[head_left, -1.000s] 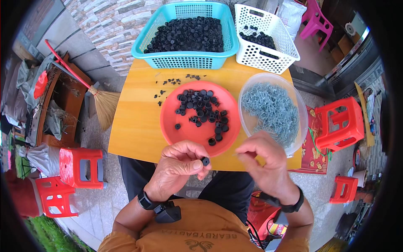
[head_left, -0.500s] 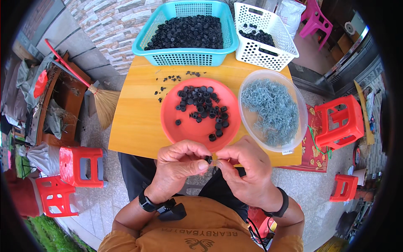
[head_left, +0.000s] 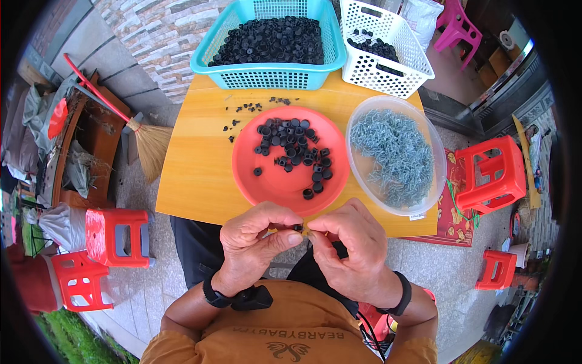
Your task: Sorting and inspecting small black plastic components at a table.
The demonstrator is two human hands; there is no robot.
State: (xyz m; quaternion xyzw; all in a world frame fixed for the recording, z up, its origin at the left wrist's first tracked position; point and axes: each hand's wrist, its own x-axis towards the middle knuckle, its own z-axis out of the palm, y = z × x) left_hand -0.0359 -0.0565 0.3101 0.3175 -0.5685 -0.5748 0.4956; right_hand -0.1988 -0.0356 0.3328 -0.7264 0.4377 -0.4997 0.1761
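Observation:
Between the thumb and fingers of my left hand [head_left: 257,235] sits a small black plastic cap [head_left: 297,228], mostly covered by the fingertips. My right hand [head_left: 351,239] is pinched close beside it, thumb against fingers; whatever it grips is too small to make out. Both hands are just off the table's near edge, in front of a round red plate [head_left: 248,182]. Loose black caps [head_left: 291,142] are scattered on that plate. To its right, an oval clear plastic tub [head_left: 357,161] holds a heap of small silvery metal pieces [head_left: 394,151] that look like screws.
At the back of the yellow wooden table [head_left: 194,164] stand a teal basket [head_left: 273,80] full of black caps and a white basket [head_left: 376,82] with fewer. Tiny black bits [head_left: 248,107] lie behind the plate. Red stools [head_left: 118,236] and a broom [head_left: 148,145] surround the table.
My right fingertips have drawn slightly away from the cap, and the cap shows less between my left fingers. The view has shifted a little; the table's contents look the same.

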